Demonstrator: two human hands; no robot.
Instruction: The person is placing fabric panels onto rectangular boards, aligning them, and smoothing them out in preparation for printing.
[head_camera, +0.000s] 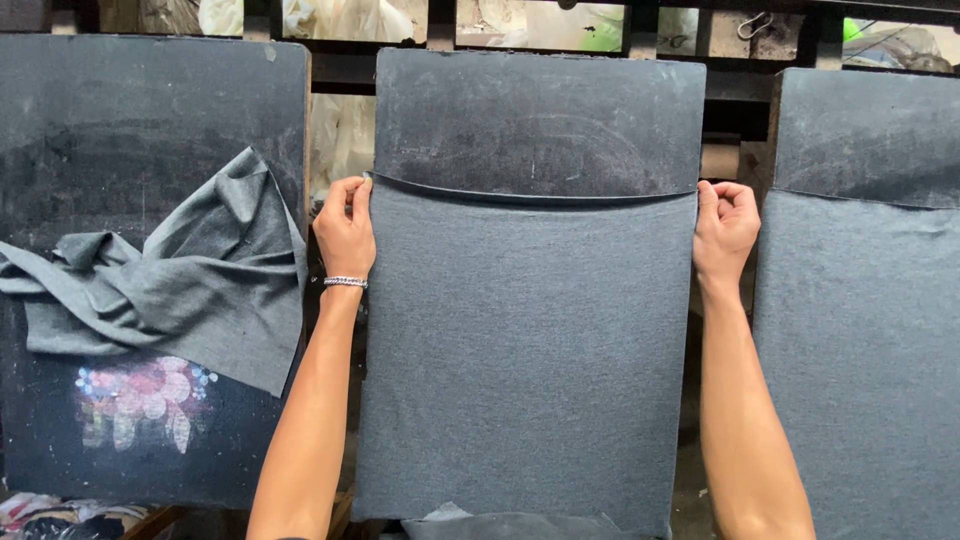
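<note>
Dark board (540, 115) w/ grey fabric (525, 360); both hands (345, 230) grip edges.

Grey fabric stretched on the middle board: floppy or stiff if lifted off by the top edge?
Probably floppy: the grey fabric follows the middle board flat, and a like piece on the left board lies crumpled in soft folds. Likely light: the left hand and right hand grip it with fingertips only. Probably clings, not slides.
</note>
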